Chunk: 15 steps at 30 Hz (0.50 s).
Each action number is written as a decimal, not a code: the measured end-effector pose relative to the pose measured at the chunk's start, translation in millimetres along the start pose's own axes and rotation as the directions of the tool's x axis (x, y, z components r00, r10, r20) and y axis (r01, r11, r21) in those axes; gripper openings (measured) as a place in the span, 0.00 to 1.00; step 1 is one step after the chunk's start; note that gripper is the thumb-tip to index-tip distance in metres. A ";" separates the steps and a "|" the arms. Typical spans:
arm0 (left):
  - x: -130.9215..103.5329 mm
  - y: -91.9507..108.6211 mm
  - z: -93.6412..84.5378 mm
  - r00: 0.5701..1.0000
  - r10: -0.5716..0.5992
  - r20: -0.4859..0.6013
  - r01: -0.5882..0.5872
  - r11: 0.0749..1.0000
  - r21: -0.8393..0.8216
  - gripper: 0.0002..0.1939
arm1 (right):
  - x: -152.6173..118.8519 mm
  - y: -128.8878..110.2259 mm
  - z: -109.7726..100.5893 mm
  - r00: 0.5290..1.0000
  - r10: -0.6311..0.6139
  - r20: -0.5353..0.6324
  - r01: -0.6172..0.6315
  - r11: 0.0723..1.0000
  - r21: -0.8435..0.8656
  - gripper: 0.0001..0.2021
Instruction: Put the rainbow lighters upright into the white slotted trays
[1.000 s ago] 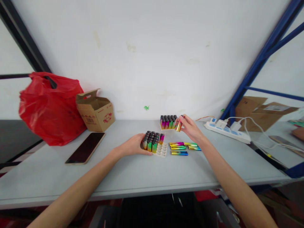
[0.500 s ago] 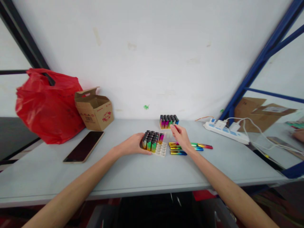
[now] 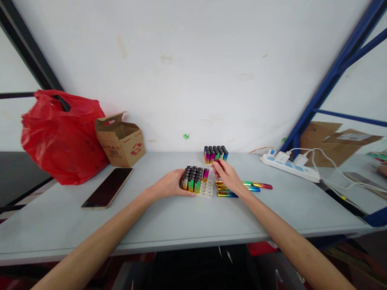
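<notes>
A white tray point(image 3: 207, 189) on the table holds upright, shiny lighters point(image 3: 191, 184) with black tops in its left part; empty round slots show on its right. My left hand point(image 3: 173, 183) is wrapped round the left side of this group. My right hand point(image 3: 222, 171) pinches a lighter, mostly hidden by the fingers, just above the tray's back right corner. Several multicoloured lighters point(image 3: 226, 194) lie flat under and beside my right wrist. Behind, a second full block of upright lighters point(image 3: 215, 154) stands near the wall.
On the left are a dark phone point(image 3: 109, 188), an open cardboard box point(image 3: 123, 145) and a red plastic bag point(image 3: 63, 141). A white power strip point(image 3: 290, 167) with plugs and cables lies at the right, before brown cardboard point(image 3: 332, 145). Part of another person's hand shows at the far right edge.
My right hand has moved a little left, toward the tray, with the lighter in its fingers. My left hand stays round the group of lighters.
</notes>
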<state>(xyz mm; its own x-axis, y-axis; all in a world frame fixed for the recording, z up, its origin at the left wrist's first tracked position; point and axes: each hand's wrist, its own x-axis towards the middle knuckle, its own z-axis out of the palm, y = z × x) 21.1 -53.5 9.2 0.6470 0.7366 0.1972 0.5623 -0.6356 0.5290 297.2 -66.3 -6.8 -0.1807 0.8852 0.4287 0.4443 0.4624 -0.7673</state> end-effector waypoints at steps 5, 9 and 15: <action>-0.4 0.5 0.2 1.000 0.015 -0.004 -0.015 1.000 -0.013 0.35 | -4.0 -7.8 -3.0 0.963 -0.219 0.159 0.257 0.924 -0.283 0.25; -0.3 -0.3 -0.2 1.000 0.031 -0.006 -0.031 0.999 -0.021 0.36 | -6.4 -7.9 -3.4 0.976 -0.165 0.142 0.202 0.930 -0.308 0.26; 0.2 -1.9 0.4 1.000 0.026 -0.006 -0.026 1.000 0.007 0.36 | -6.5 -2.3 -1.8 0.959 -0.162 0.234 0.245 0.887 -0.391 0.22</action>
<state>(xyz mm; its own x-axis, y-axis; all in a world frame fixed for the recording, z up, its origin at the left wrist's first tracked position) 20.4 -52.2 7.9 0.6582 0.7212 0.2159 0.5491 -0.6561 0.5178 298.9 -73.2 -7.0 -0.4502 0.7859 0.4239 0.6927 0.6069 -0.3896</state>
